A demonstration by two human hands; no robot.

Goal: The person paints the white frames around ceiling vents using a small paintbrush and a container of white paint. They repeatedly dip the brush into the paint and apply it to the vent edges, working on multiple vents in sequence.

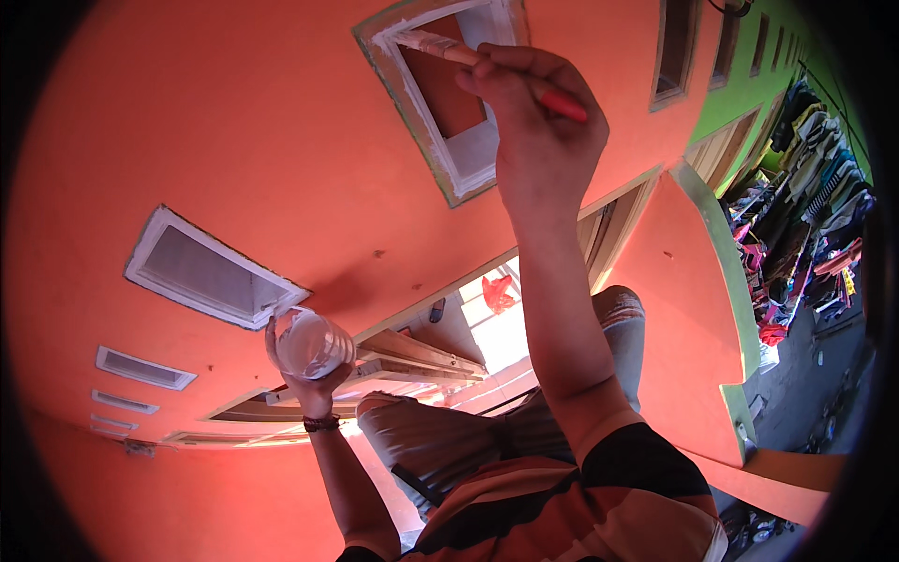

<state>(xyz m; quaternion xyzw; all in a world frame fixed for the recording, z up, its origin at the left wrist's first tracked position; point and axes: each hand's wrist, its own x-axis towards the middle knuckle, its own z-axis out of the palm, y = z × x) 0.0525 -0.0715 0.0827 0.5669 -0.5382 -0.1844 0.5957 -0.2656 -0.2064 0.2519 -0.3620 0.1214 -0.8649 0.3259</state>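
Note:
In my raised right hand (552, 117) is a paintbrush (459, 54) with a wooden handle and a red end. Its whitish bristles lie at the upper left part of a window frame (431, 140), which is coated white along its inner edges. I cannot tell whether the bristles touch it. Lower down, my left hand (316, 384) is wrapped round a clear plastic cup (314, 345) with white paint inside. This cup is beside the corner of a second, white-edged opening (211, 267) in the wall.
An orange wall (281, 112) fills the upper left, with several smaller vents (145, 367) further along. Wooden boards (421, 351) and a doorway with a red bag (497, 293) are below. A low orange wall (684, 262) stands right, with hanging clothes (815, 187) beyond.

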